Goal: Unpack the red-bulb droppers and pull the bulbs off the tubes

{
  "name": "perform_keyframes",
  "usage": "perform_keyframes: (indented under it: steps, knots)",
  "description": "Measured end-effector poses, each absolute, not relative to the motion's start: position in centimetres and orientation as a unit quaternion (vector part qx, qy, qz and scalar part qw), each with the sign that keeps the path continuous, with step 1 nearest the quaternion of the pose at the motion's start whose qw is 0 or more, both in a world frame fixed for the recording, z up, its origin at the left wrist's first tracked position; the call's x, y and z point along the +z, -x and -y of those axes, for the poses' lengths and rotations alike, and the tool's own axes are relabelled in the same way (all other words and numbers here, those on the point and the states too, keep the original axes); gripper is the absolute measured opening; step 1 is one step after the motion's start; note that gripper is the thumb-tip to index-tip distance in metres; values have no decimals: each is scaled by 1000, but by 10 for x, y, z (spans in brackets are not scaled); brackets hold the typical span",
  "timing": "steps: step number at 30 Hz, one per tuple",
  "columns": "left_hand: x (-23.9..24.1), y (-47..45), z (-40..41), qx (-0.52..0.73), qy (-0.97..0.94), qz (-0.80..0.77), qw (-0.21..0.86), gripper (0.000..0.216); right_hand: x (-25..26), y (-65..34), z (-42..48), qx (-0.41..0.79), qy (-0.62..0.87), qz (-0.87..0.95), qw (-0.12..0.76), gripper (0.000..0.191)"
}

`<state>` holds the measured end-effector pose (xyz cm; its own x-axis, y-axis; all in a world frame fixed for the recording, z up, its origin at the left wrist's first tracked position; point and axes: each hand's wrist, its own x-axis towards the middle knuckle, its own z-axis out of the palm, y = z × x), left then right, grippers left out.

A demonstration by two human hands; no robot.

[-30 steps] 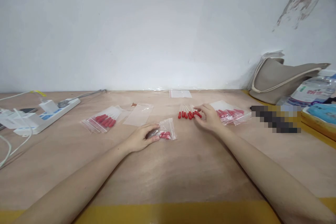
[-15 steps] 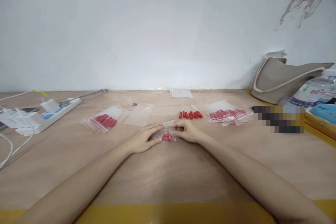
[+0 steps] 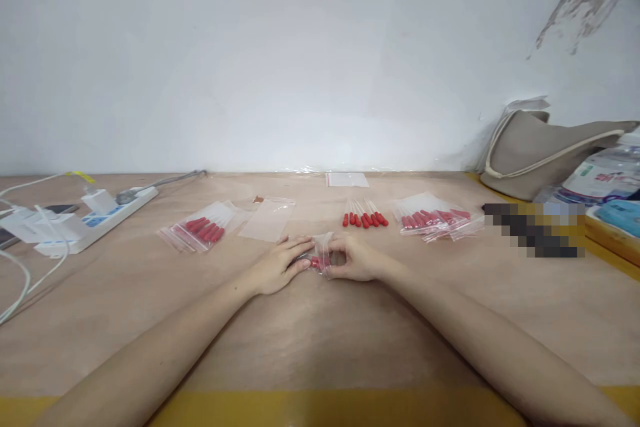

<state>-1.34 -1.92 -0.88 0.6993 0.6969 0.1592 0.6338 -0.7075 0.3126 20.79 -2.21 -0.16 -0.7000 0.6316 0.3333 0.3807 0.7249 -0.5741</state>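
A small clear zip bag (image 3: 320, 254) with several red-tipped droppers inside lies at the middle of the wooden table (image 3: 320, 333). My left hand (image 3: 277, 265) pinches its left side. On the bag's right side my right hand (image 3: 353, 259) has its fingers curled round the edge. Both hands meet over the bag and hide most of it. Several loose red-tipped droppers (image 3: 364, 216) lie in a row just beyond my right hand.
Filled bags of droppers lie at the left (image 3: 203, 228) and at the right (image 3: 434, 220). An empty clear bag (image 3: 267, 219) sits between them, another (image 3: 347, 179) by the wall. A power strip with chargers (image 3: 83, 221) is far left, a beige bag (image 3: 545, 150) far right.
My right hand left the loose droppers and came back to the bag under my left hand. It now grips the bag's right edge, and the bag has bunched up between both hands.
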Motion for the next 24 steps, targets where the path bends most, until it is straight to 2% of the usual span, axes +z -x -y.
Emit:
perform_keyframes:
  steps: [5,14,19,24]
  knots:
    - [-8,14,20,139,-916,-360,114,49,-1,-209,29,163,301,902,264,18]
    - [-7,14,20,137,-911,-371,119,52,-1,-215,22,206,333,896,210,15]
    - [-6,13,20,136,-911,-372,115,53,-4,-211,22,177,363,880,249,9]
    - [-5,13,21,132,-911,-374,111,52,-4,-211,22,208,380,857,280,10]
